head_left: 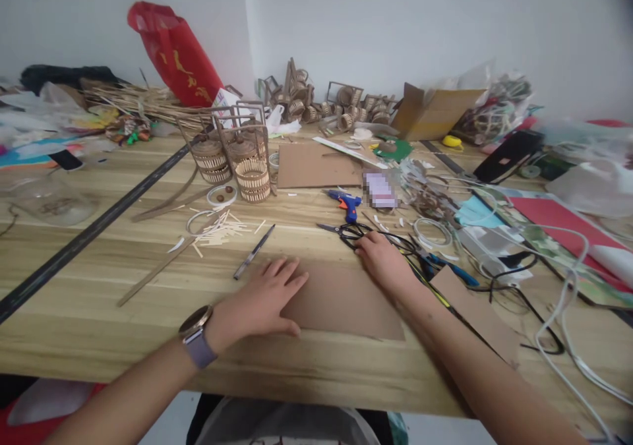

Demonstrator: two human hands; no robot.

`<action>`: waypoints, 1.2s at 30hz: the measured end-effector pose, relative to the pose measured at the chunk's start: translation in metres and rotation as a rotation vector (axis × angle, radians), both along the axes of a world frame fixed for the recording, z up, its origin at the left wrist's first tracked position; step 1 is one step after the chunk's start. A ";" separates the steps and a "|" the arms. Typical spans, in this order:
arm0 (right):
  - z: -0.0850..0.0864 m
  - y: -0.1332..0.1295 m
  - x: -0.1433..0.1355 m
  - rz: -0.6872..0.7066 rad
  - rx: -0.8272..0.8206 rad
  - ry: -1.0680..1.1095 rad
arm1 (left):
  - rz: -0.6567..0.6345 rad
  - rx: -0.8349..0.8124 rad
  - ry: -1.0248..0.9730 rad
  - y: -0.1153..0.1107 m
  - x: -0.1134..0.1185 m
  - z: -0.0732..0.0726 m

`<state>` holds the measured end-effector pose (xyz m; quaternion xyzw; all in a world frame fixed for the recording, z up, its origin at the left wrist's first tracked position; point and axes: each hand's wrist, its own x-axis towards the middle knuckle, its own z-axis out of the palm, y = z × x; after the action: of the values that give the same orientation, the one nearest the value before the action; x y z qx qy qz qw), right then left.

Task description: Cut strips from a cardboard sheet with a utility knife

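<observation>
My left hand (270,293), with a watch on its wrist, lies flat with fingers spread over the left part of a brown cardboard piece (341,300). The cardboard rests on the table near the front edge. Beyond its upper right corner, my right hand (383,257) has its fingers curled at the black handles of a pair of scissors (349,231). The blades point left on the table. Left of the cardboard lies a pen (254,252). A blue and orange glue gun (347,204) sits just behind the scissors, and blue-handled pliers (450,267) lie to the right.
Small wooden slatted buckets (253,180) stand at the back left, near loose sticks (220,227) and a tape roll (200,221). Another cardboard sheet (316,166) lies behind. On the right are a cardboard offcut (469,306), white cables (568,287) and a power strip (487,244).
</observation>
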<state>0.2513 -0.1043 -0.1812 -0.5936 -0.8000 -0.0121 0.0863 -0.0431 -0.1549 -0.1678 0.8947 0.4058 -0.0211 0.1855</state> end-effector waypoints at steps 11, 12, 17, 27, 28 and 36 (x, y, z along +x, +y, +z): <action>0.022 0.004 0.011 -0.136 0.063 0.064 | 0.036 0.046 0.006 0.027 0.008 -0.003; 0.025 0.007 0.019 -0.198 0.073 0.068 | 0.032 0.037 0.020 0.028 0.008 -0.003; 0.047 0.025 0.060 -0.491 0.086 0.045 | 0.012 0.018 0.032 0.031 0.007 -0.002; 0.034 0.081 0.036 -0.461 -0.275 -0.087 | -0.012 0.099 0.057 0.028 0.004 -0.013; 0.033 0.085 0.036 -0.462 -0.301 -0.087 | -0.012 0.110 0.064 0.028 0.004 -0.015; 0.069 0.108 0.063 -0.388 -0.234 0.091 | -0.033 0.224 -0.009 0.029 -0.002 -0.032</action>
<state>0.3139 0.0041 -0.1126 -0.7423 -0.6620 0.0912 0.0486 -0.0450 -0.1256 -0.2000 0.9165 0.3900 0.0253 0.0855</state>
